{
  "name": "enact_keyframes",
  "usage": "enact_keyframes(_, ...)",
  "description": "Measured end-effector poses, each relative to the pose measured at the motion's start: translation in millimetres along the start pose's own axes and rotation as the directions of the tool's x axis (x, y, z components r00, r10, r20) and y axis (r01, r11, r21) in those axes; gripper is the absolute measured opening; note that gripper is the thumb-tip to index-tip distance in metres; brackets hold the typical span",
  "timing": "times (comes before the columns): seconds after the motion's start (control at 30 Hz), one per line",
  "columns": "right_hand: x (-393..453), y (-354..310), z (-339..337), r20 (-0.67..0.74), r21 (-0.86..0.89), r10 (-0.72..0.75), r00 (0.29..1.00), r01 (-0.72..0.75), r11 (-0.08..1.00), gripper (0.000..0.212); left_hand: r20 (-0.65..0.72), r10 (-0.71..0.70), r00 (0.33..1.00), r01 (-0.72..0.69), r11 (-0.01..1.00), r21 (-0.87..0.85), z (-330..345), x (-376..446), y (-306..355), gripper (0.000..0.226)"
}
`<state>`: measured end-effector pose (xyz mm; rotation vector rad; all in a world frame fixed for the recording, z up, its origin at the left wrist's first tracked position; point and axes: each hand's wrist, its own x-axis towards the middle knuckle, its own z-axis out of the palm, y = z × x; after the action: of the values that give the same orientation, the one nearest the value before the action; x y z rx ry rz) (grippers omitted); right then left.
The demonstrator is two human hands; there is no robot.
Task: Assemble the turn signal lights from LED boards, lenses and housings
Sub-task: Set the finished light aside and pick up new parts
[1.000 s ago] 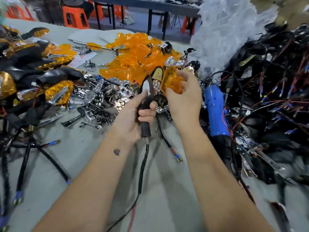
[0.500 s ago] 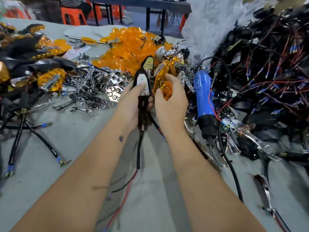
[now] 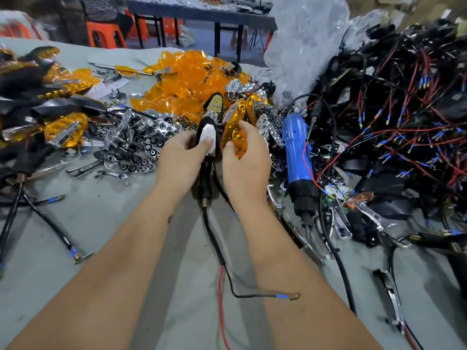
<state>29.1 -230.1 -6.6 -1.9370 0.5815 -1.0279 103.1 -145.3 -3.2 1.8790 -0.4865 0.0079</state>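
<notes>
The left hand is closed around a black housing, its thumb pressing on the white LED board seated in the housing's open face. The housing's stem points down toward the person, and a black cable runs from it across the grey table, splitting into a red and a black lead. Just beside it, the right hand pinches an orange lens between thumb and fingers, tilted, its edge close to the housing but not yet on it. Behind the hands lie a heap of orange lenses and chrome reflectors. A blue electric screwdriver lies to the right, beside a tangle of wired housings.
</notes>
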Motion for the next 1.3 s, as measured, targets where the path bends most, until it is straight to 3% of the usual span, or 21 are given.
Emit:
enact_keyframes(0.1,-1.5,-0.2,1.6,0.086,-0.201,-0.063,0.994,0.079,0.976,0.054,0.019,0.088,0.996,-0.090,0.959,0.268,0.4,-6.4,2.7,0.033)
enact_keyframes(0.17,-3.4,-0.5,2.2,0.136,-0.288,-0.117,0.984,0.152,0.945,0.051,0.003,0.133,0.991,-0.127,0.942,0.312,-2.5,-7.4,5.2,0.033)
enact_keyframes(0.27,-4.2,-0.4,0.4,0.154,-0.316,-0.141,0.978,0.184,0.931,0.043,-0.136,0.197,0.971,-0.128,0.908,0.398,-22.9,4.7,-1.8,0.035)
enact_keyframes(0.37,-3.8,-1.0,-0.3,0.108,-0.290,-0.142,0.984,0.168,0.942,0.034,-0.101,0.095,0.990,-0.016,0.802,0.597,-43.2,13.6,-16.9,0.052)
enact_keyframes(0.47,-5.1,-1.7,-0.2,0.066,-0.261,-0.155,0.986,0.167,0.951,0.026,-0.028,0.042,0.999,-0.011,0.720,0.694,-42.7,13.8,-23.3,0.048)
enact_keyframes(0.77,-4.7,-1.1,-1.2,0.011,-0.166,-0.178,0.984,0.177,0.970,0.016,-0.123,0.098,0.988,-0.032,0.892,0.452,-38.8,14.5,-18.8,0.025)
enact_keyframes(0.87,-3.6,0.5,-0.8,0.003,-0.158,-0.181,0.983,0.179,0.971,0.015,-0.136,0.024,0.990,0.009,0.972,0.237,-39.8,15.5,-17.9,0.020)
enact_keyframes(0.97,-3.2,0.7,-0.2,-0.007,-0.149,-0.183,0.983,0.180,0.972,0.015,-0.155,-0.047,0.987,0.053,0.998,0.037,-43.5,15.9,-16.0,0.031)
enact_keyframes(1.17,-5.5,-0.8,-0.2,0.021,-0.123,-0.189,0.982,0.190,0.974,0.016,-0.020,0.020,1.000,-0.015,0.968,0.249,-37.2,14.4,-17.1,0.030)
enact_keyframes(1.3,-5.7,-1.1,-0.5,0.057,-0.153,-0.184,0.981,0.190,0.970,0.015,-0.125,0.116,0.985,-0.069,0.943,0.324,-32.7,8.7,-14.0,0.033)
